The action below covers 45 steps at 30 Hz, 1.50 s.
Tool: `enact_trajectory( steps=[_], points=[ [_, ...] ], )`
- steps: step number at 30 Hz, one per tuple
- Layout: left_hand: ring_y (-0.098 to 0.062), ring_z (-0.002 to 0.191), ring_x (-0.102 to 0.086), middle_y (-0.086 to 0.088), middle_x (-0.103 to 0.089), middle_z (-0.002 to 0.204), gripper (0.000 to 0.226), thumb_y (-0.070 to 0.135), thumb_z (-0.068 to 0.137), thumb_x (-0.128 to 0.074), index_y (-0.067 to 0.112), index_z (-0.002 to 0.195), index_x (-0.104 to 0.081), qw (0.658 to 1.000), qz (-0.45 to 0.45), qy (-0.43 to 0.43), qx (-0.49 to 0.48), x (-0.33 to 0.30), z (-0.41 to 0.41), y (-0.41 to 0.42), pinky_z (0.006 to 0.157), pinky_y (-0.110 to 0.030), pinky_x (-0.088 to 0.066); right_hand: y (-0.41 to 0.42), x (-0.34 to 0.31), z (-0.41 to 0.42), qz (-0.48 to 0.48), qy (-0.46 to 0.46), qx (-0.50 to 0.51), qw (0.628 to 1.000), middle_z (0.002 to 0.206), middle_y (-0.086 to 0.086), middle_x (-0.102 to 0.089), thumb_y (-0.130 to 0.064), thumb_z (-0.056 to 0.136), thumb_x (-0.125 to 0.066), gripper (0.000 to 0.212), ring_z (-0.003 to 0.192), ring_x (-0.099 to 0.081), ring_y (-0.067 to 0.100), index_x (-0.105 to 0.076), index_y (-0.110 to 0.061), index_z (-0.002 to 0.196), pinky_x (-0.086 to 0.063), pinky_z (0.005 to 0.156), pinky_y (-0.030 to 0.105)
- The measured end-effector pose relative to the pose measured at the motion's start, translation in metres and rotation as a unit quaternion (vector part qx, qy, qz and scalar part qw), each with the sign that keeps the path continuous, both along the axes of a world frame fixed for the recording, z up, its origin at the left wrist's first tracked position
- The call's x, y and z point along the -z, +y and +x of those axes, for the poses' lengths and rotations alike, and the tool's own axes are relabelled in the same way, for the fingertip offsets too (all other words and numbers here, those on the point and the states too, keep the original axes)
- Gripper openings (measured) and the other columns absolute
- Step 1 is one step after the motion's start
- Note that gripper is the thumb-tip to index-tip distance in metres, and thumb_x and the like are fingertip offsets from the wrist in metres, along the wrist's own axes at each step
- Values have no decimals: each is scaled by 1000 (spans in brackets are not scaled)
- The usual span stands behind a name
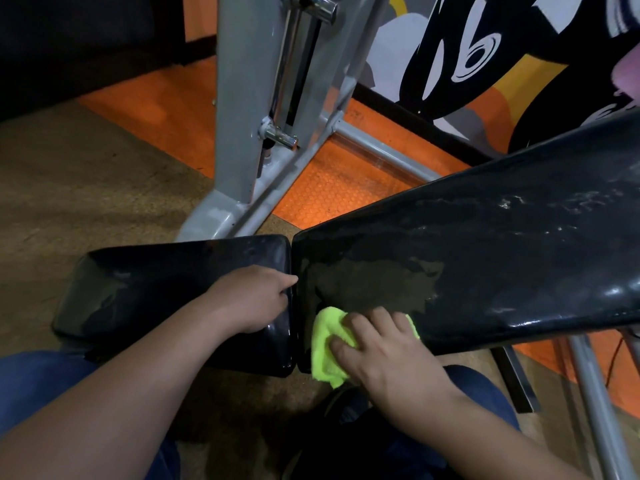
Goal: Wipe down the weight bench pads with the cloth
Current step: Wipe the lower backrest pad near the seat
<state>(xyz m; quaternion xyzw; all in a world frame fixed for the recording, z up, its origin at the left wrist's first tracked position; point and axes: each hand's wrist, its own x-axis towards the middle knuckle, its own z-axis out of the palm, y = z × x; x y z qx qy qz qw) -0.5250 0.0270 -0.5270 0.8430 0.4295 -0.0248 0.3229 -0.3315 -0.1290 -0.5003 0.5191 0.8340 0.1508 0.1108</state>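
Two black vinyl pads fill the middle of the view, set end to end with a narrow gap between them. Far left, brown textured matting (86,174) covers the floor, giving way to an orange studded mat (339,181) farther back. The seat pad (145,289) lies low on the left, glossy and streaked. The left hand (252,299) rests on its right end, fingers curled over the edge into the gap and gripping the pad. Behind it a grey steel upright (242,109) with a chrome peg (280,136) rises from the floor. Right of the gap, the long back pad (485,244) slopes upward to the right, with a dull patch near its lower end and wet smears higher up. The right hand (381,344) presses a bright yellow-green cloth (327,344) flat against that lower end, fingers spread over it. A painted mural wall (485,57) in black, white and orange stands at the upper right.
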Motion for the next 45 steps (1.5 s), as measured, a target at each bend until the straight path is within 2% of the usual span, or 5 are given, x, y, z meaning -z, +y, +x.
enact_trajectory(
  steps=[7, 16, 31, 38, 45],
  points=[
    [-21, 136, -46, 2, -49, 152, 45, 29, 101, -43, 40, 145, -51, 1000, 5, 5, 2, 1, -3, 2, 106, -35, -42, -7, -5, 6, -56, -12, -49, 997, 105, 6, -57, -28, 83, -61, 29, 84, -52, 29, -64, -26, 112, -47, 67, 43],
    [-18, 98, -62, 7, -69, 108, 14, 25, 92, -50, 24, 90, -64, 998, -14, 51, 32, 15, -5, 5, 83, -35, -51, -2, 6, -13, -87, -14, -47, 995, 105, 5, -58, -32, 81, -61, 29, 86, -52, 29, -66, -28, 109, -46, 69, 41],
    [-19, 85, -57, 8, -56, 82, 19, 23, 91, -50, 24, 72, -54, 998, -6, 52, 30, 19, -3, 6, 68, -34, -43, 23, 23, -39, -79, -15, 24, 996, 96, 9, -56, -25, 65, -73, 32, 82, -47, 31, -68, -22, 97, -39, 65, 42],
    [-16, 80, -57, 5, -60, 83, 19, 25, 92, -51, 23, 74, -56, 998, -9, 53, 27, 19, -6, 9, 65, -34, -44, 46, 19, -34, -64, -4, 82, 995, 97, 10, -53, -19, 59, -78, 43, 84, -45, 33, -67, -20, 100, -38, 67, 43],
    [-22, 98, -61, 4, -67, 109, 18, 28, 92, -49, 30, 96, -66, 999, -11, 46, 25, 21, -9, 10, 85, -39, -52, 54, 19, -31, -50, -7, 89, 995, 94, 9, -53, -19, 58, -80, 42, 83, -44, 31, -68, -21, 98, -35, 66, 42]
  ],
)
